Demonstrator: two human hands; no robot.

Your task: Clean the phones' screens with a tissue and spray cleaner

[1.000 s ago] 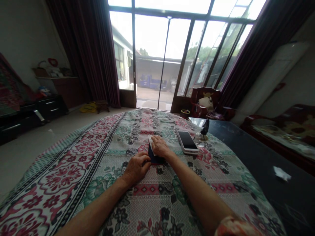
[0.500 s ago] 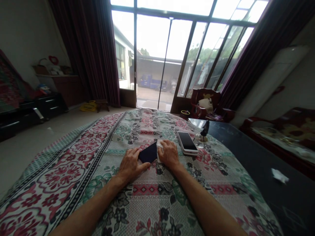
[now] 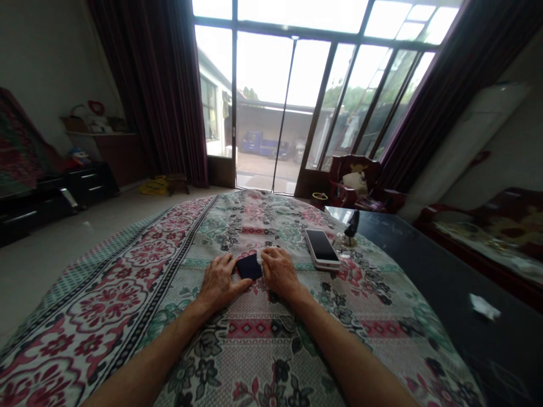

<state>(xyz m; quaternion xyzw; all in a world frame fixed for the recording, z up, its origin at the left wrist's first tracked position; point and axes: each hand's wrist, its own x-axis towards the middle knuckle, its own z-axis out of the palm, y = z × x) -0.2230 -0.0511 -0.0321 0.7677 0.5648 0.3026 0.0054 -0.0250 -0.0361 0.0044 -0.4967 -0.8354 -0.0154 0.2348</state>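
The left hand [image 3: 217, 281] grips the left end of a flat dark blue piece [image 3: 249, 267], its thumb along the near edge and the other fingers at the far left corner. That piece sits between the two hands, on or just above the patterned cloth [image 3: 254, 350] that covers most of the desk [image 3: 424, 260]. At its right end, the right hand [image 3: 280, 272] has its fingers bunched around a white wipe [image 3: 260, 259]. The piece shows too small and dim to tell whether it is a phone or a case. The step in hand looks like wiping it; the next stroke would call for a steady left grip and light, even pressure from the right. Farther right lies a white-edged phone [image 3: 322, 249], with a small dark figure [image 3: 351, 226] just beyond, then a crumpled white scrap [image 3: 485, 307].
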